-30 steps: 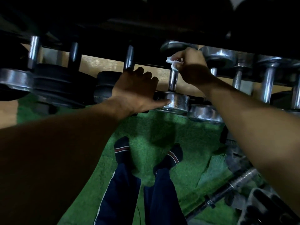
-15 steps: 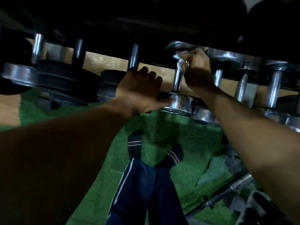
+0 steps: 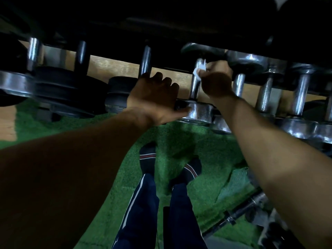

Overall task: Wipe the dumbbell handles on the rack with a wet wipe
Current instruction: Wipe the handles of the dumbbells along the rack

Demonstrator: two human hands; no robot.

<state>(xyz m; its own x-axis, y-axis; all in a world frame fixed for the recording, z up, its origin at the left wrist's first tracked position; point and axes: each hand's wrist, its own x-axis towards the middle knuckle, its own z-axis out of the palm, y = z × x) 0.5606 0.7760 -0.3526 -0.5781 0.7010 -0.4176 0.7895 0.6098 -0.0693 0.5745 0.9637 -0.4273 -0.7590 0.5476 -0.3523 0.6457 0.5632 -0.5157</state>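
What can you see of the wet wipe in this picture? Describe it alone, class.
The wet wipe is a small, white, crumpled scrap, thin and soft-looking. It is bunched in the right hand, only a bit poking out past the fingers. It is pressed against the upper part of a shiny metal dumbbell handle on the rack. Most of it is hidden in the grip.

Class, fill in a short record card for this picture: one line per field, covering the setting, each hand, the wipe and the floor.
setting: dumbbells lined up on a dim rack
right hand: presses a white wet wipe against a chrome dumbbell handle, near its top
left hand: rests on the rack's front edge, thumb touching that dumbbell's chrome head
floor: green turf; socked feet below
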